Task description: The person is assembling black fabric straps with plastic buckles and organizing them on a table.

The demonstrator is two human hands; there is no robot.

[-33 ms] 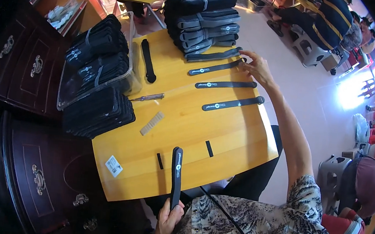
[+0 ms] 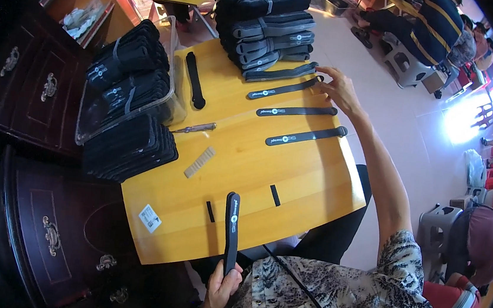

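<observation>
My left hand (image 2: 221, 288), at the lower edge, is closed around one end of a dark grey strap (image 2: 231, 230) with a white printed mark. That strap points away from me over the table's near edge. At the table's far right edge, the fingers of my right hand (image 2: 339, 88) are pinched at the rounded right end of another grey strap (image 2: 279, 91). Two similar straps, a middle one (image 2: 298, 111) and a nearer one (image 2: 307, 136), lie roughly parallel on the yellow table (image 2: 257, 167). Behind them rises a tall stack of folded straps (image 2: 264, 31).
A clear plastic bin (image 2: 176, 97) with black strap bundles stands at left, beside a pile of black straps (image 2: 131, 152). On the table lie a black strap (image 2: 195, 81), a slim pointed tool (image 2: 195, 128), a beige ribbed strip (image 2: 200, 162), a label (image 2: 149, 218) and two black marks.
</observation>
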